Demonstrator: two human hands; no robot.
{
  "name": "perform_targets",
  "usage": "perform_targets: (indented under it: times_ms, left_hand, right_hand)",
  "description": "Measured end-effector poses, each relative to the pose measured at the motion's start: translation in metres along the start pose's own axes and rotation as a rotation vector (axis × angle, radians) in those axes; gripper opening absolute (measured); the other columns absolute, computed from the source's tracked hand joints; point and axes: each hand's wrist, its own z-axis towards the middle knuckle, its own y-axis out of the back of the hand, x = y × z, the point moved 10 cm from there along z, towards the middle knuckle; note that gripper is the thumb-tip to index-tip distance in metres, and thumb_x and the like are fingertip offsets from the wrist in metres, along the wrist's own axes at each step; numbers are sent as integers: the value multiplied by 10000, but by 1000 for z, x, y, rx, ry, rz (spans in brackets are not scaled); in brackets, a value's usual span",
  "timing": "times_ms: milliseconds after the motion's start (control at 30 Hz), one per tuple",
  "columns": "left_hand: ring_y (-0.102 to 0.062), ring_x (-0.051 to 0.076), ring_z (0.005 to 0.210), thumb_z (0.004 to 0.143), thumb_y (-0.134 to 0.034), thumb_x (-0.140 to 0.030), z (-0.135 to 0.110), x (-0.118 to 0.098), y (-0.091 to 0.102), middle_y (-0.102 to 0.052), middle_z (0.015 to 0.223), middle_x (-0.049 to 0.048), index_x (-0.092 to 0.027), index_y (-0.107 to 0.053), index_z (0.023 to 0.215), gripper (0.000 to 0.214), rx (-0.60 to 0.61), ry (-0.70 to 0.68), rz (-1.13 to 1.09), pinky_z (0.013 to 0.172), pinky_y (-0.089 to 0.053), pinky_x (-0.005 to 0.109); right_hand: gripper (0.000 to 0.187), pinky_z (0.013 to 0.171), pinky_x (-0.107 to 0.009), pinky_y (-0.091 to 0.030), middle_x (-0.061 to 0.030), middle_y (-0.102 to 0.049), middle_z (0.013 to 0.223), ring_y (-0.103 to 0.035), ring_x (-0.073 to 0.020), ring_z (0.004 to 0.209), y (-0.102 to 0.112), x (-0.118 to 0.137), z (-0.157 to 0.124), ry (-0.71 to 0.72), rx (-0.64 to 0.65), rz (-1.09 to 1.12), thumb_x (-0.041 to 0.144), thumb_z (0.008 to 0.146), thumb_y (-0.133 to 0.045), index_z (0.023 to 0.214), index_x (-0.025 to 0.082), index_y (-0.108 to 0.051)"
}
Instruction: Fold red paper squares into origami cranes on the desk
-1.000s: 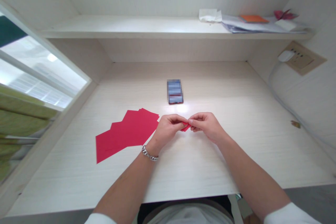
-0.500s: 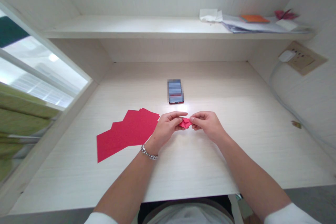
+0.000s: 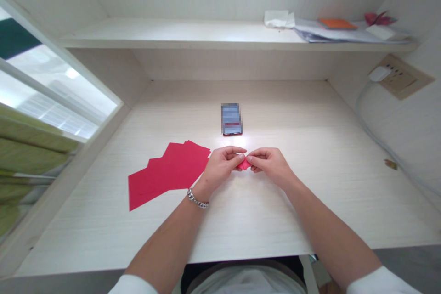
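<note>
A small folded piece of red paper (image 3: 244,165) is pinched between both hands just above the white desk (image 3: 310,202). My left hand (image 3: 220,167), with a metal bracelet on its wrist, grips the paper's left side with closed fingers. My right hand (image 3: 270,165) pinches its right side. Most of the folded paper is hidden by the fingers. A fanned stack of flat red paper sheets (image 3: 165,174) lies on the desk just left of my left hand.
A phone (image 3: 231,119) lies flat behind the hands. The shelf (image 3: 172,36) above holds a white tissue (image 3: 279,19), papers with an orange pad (image 3: 336,24) and a red folded figure (image 3: 379,19). A wall socket with a plug and cable (image 3: 379,73) is at right.
Both hands have kept hold of the folded red paper, with the fingers working it and closing together; less of the paper shows now than half a second ago.
</note>
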Motion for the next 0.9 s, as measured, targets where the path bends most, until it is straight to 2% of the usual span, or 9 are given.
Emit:
perform_targets:
  times_ms: [233,533,900]
  left_hand:
    - [-666,141,662,776,-694,-301,0,3,1,-706,739,54,-135,-687,1022,297,13,29,-72,624,-562,259]
    - [-654,142,629,798,-657,-304,-2,-11,-2,-695,695,45,-123,-665,1038,301,-16,-55,34,571,-540,239]
    - [-652,154,641,818,-645,-331,-2,-10,-2,-678,679,47,-121,-639,1089,343,-15,-60,35,588,-542,263]
  right_hand:
    - [223,553,-256,-516,-46,-706,665,-612,-121,539,-1,1,-3,-7,5,28,341,693,-743,803,147,-742]
    - [241,537,-254,-516,-53,-705,657,-615,-128,535,-1,3,-2,24,-5,22,343,686,-750,800,132,-736]
    - [247,503,-252,-504,-48,-694,622,-609,-134,510,1,3,-1,59,-34,1,352,679,-751,782,128,-730]
